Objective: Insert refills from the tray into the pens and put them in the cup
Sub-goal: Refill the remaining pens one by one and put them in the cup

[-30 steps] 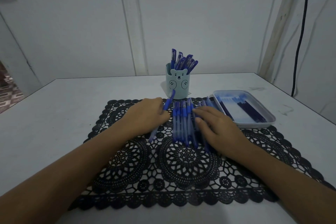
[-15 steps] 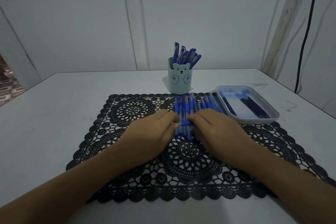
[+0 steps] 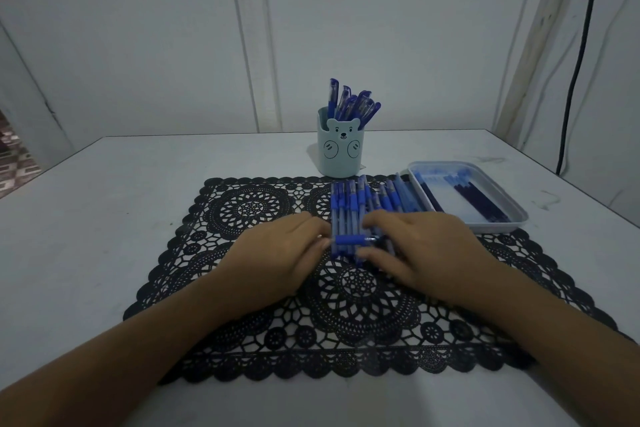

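In front of the cup (image 3: 341, 152), a blue pen (image 3: 349, 239) is held crosswise over the row of pens (image 3: 360, 199) on the black lace mat (image 3: 242, 218). The left hand (image 3: 277, 260) pinches one end with curled fingers, and the right hand (image 3: 426, 253) pinches the tip end. Right of the cup, the tray (image 3: 504, 227) holds refills (image 3: 481, 201).

Bare throughout: the left hand (image 3: 277, 255) and right hand (image 3: 427, 250), with bare forearms running to the frame's edge at 7 and 5 o'clock.
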Tool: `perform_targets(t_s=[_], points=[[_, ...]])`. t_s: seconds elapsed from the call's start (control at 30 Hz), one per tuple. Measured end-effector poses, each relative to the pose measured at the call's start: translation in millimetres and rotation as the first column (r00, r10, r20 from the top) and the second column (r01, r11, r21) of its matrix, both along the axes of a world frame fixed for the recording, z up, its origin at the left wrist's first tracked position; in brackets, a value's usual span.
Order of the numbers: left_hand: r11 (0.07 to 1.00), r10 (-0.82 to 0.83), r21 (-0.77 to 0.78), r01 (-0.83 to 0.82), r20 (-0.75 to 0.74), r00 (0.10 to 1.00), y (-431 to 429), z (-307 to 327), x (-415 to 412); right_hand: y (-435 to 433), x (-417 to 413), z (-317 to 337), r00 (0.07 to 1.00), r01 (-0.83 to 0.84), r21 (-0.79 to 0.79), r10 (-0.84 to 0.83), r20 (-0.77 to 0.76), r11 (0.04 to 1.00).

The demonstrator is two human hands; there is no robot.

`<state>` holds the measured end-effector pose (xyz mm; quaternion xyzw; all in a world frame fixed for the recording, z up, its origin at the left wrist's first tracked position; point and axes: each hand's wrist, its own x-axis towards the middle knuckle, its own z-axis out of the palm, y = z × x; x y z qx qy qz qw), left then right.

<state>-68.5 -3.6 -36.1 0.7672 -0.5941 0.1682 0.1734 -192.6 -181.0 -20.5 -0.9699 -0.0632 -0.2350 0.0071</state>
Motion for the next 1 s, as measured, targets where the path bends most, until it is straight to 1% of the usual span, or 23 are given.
perform_targets(t_s=[0.07,0.13,0.17,0.2,0.23,0.27,0.33,0.4,0.47,0.53,0.57,0.6,0.67,0.7,0.73,0.8,0.87,0.9,1.0], points=[[0.998,0.051,-0.032,-0.053,-0.073,0.996,0.2,-3.1,6.4,-2.7,-3.9,2.9,0.998,0.054,0.139,-0.056,0.010,0.989],[0.994,0.100,-0.035,-0.105,-0.136,0.986,0.7,-4.1,10.8,-8.5,-8.1,1.3,0.998,0.060,0.312,-0.056,-0.022,0.948],[0.992,0.115,-0.028,-0.122,-0.170,0.979,0.8,-4.3,12.0,-8.1,-9.0,1.7,0.998,0.060,0.348,-0.052,-0.032,0.935],[0.991,0.123,-0.023,-0.130,-0.205,0.971,0.9,-3.9,12.3,-6.2,-9.0,2.2,0.999,0.040,0.349,-0.036,-0.017,0.936],[0.991,0.122,-0.027,-0.131,-0.225,0.967,1.1,-3.9,12.4,-4.2,-8.4,2.4,1.000,0.007,0.318,-0.004,-0.008,0.948],[0.991,0.117,-0.033,-0.128,-0.227,0.967,1.1,-3.8,12.4,-1.8,-8.5,2.3,0.998,-0.041,0.296,0.050,-0.024,0.954],[0.991,0.118,-0.036,-0.129,-0.219,0.969,1.1,-3.9,12.7,5.6,-10.4,2.6,0.982,-0.101,0.276,0.141,-0.127,0.956],[0.991,0.123,-0.033,-0.133,-0.221,0.967,1.4,-4.8,13.7,11.1,-12.4,1.8,0.963,-0.128,0.216,0.174,-0.207,0.968],[0.990,0.119,-0.044,-0.131,-0.210,0.970,1.9,-5.4,14.0,10.6,-11.9,-0.8,0.964,-0.134,0.118,0.157,-0.215,0.984],[0.990,0.119,-0.050,-0.132,-0.200,0.972,2.2,-5.6,13.5,8.8,-9.5,-1.3,0.974,-0.126,0.092,0.140,-0.176,0.988],[0.990,0.120,-0.055,-0.133,-0.189,0.975,2.4,-5.8,13.2,7.1,-8.6,-2.1,0.982,-0.115,0.117,0.130,-0.135,0.986],[0.989,0.119,-0.062,-0.131,-0.171,0.978,2.7,-5.8,12.7,5.7,-7.6,-2.3,0.992,-0.097,0.163,0.108,-0.061,0.982],[0.990,0.107,-0.077,-0.116,-0.112,0.988,2.5,-5.3,10.8,2.7,-6.5,-1.4,0.996,-0.032,0.301,0.005,0.092,0.953],[0.991,0.094,-0.088,-0.101,-0.077,0.993,2.0,-5.0,9.3,2.0,-6.3,0.2,0.990,0.002,0.384,-0.055,0.128,0.923],[0.992,0.076,-0.101,-0.080,-0.048,0.996,1.7,-4.0,7.1,1.6,-6.3,1.9,0.988,0.034,0.463,-0.100,0.119,0.886],[0.994,0.031,-0.108,-0.030,0.007,1.000,1.2,-0.9,1.9,0.8,-6.0,3.0,0.993,0.089,0.548,-0.116,0.015,0.832],[0.997,-0.016,-0.076,0.021,0.064,0.998,1.1,1.4,-1.6,1.1,-5.0,1.3,0.994,0.103,0.588,-0.056,-0.098,0.802],[0.997,-0.029,-0.065,0.035,0.083,0.996,1.4,2.0,-2.4,1.1,-4.7,-0.1,0.992,0.098,0.617,-0.026,-0.125,0.781],[0.996,-0.050,-0.066,0.057,0.093,0.994,2.2,1.9,-1.7,-1.1,-4.6,-0.8,0.989,0.072,0.681,0.035,-0.142,0.729]])
